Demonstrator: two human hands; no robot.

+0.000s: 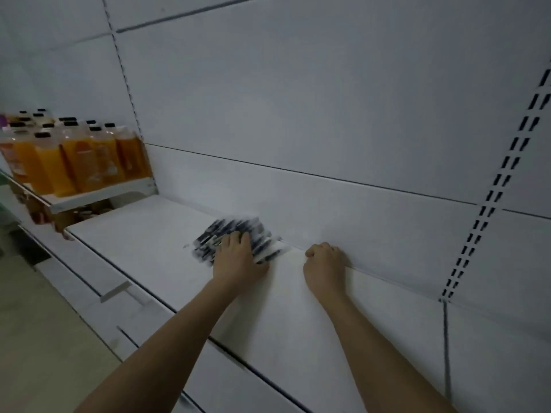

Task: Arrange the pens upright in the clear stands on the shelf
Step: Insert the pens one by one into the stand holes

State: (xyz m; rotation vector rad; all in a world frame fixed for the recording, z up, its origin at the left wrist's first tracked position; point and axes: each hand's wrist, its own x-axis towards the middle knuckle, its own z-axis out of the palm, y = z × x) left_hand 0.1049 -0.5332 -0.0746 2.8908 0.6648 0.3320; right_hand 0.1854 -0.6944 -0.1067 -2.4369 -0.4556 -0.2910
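Both hands are laid on the white shelf (167, 234): the left hand (238, 257) is pressed flat, fingers spread, on the blurred pile of dark pens (235, 232), while the right hand (323, 268) is curled into a fist just right of the pens, nothing seen held in it. Orange bottles (80, 156) with black caps are stood on a higher shelf far left of the pens, their labels too blurred to be read.

A heap of dark pens (235, 234) with clear parts lies flat on the white shelf (149, 234), close to its back wall. The pens are blurred and fan out in several directions, none upright.
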